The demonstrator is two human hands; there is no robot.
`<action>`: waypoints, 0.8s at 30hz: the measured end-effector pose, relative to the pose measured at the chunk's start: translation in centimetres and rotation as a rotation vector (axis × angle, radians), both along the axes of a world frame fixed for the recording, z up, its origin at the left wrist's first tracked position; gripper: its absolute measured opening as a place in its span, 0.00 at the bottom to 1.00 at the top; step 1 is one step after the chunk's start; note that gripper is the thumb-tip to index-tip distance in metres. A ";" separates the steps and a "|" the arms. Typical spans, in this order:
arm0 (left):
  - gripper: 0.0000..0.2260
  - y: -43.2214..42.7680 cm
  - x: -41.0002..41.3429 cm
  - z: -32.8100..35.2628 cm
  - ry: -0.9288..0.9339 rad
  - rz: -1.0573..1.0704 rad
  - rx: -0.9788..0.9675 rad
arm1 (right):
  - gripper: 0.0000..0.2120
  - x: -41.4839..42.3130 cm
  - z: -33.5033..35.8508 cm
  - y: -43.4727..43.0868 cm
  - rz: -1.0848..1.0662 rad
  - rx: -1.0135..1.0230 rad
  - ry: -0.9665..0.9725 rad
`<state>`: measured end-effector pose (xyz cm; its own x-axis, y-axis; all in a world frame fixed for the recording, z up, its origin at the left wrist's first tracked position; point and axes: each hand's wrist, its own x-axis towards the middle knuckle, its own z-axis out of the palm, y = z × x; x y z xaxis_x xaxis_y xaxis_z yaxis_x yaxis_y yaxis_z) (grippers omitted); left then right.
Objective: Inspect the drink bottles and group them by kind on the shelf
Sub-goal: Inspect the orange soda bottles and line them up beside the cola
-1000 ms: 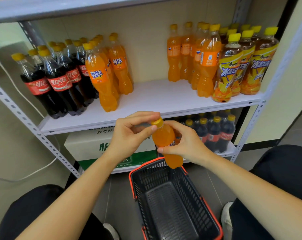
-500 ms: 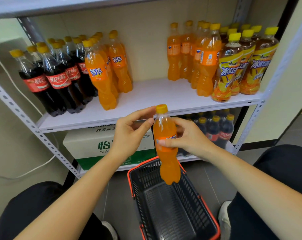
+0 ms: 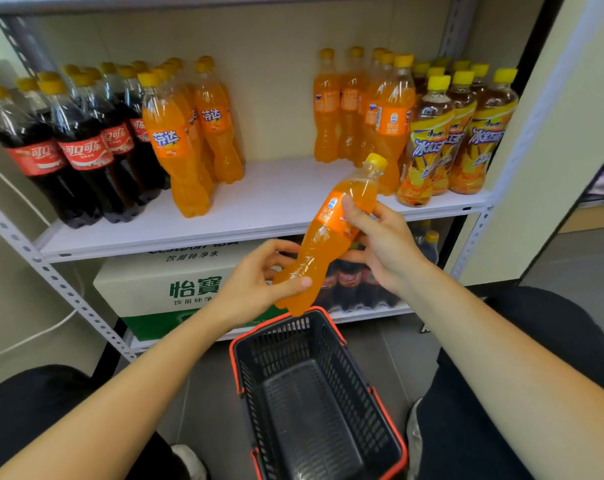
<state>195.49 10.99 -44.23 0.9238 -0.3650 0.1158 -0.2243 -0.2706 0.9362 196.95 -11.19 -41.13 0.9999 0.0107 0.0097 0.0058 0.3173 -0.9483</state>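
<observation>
Both of your hands are on one clear plastic bottle of orange soda with a yellow cap (image 3: 331, 233), held tilted in front of the white metal shelf (image 3: 269, 206) with the cap leaning up and to the right. Your right hand (image 3: 380, 244) is wrapped around the labelled upper half, thumb across the orange label; your left hand (image 3: 255, 282) pinches the waisted lower part, thumb on the near side. The bottle hangs above the far rim of the black plastic shopping basket with red trim (image 3: 314, 393), which shows nothing inside.

You look to be at the inspection step: the label faces you and the bottle is not yet on the shelf.

On the shelf, the dark cola bottles with red labels (image 3: 82, 150) stand at the left, with a cluster of orange soda bottles (image 3: 189, 133) just beside them. A second cluster of orange soda bottles (image 3: 359, 109) stands toward the right, touching the iced tea bottles with yellow labels (image 3: 456, 140).

For the next move, match the label to one orange cluster; the right one looks nearer your grip. Bring the bottle upright, let the left hand go, and set it on bare board just beside its own kind without knocking the front row
</observation>
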 end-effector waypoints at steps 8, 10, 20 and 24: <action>0.15 -0.4 0.0 1.3 0.098 0.063 -0.345 | 0.40 0.3 -1.1 -0.1 0.221 -0.008 -0.024; 0.15 -0.4 -0.1 1.7 0.098 0.025 -0.391 | 0.38 0.4 -1.1 0.1 0.209 0.052 -0.015; 0.29 0.0 -0.7 2.6 -0.092 -0.069 -0.437 | 0.36 0.9 -0.7 0.5 0.126 0.287 0.059; 0.31 0.3 -0.9 2.9 -0.158 -0.091 -0.370 | 0.31 1.0 -0.8 0.7 0.126 0.312 0.084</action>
